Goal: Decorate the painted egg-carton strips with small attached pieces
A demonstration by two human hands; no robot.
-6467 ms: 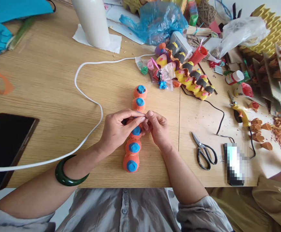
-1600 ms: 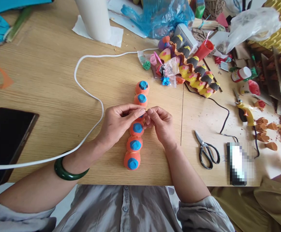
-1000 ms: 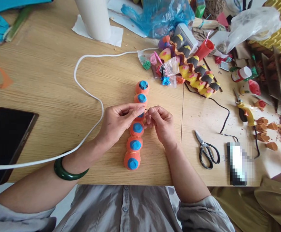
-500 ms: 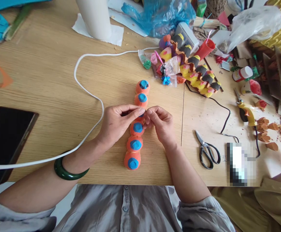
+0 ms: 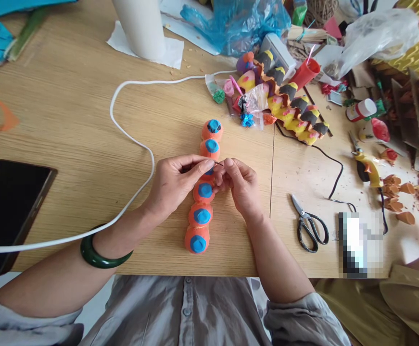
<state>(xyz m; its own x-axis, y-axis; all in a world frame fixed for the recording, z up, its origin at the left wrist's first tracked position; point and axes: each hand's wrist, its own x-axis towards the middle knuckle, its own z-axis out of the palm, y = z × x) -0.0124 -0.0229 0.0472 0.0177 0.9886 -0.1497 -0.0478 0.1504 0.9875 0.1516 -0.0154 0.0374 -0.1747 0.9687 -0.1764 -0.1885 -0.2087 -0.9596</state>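
Observation:
Between my two hands runs a thin dark strand, short and pulled nearly straight. My left hand pinches one end of it with thumb and forefinger, and my right hand pinches the other. Below them on the table lies a row of joined orange bumps, like a caterpillar, each topped with a blue clay disc. The bump at the far end carries small black marks on its blue top. My fingers partly cover a bump in the middle of the row.
Black-handled scissors lie to the right, near yellow-handled pliers. A white cable curves across the left side past a phone. Painted egg-carton strips and bagged clay sit behind. Another person's clothed leg shows at right.
My fingertips have drawn slightly apart, and the dark strand now shows between them. The orange row and the things around it have stayed in place.

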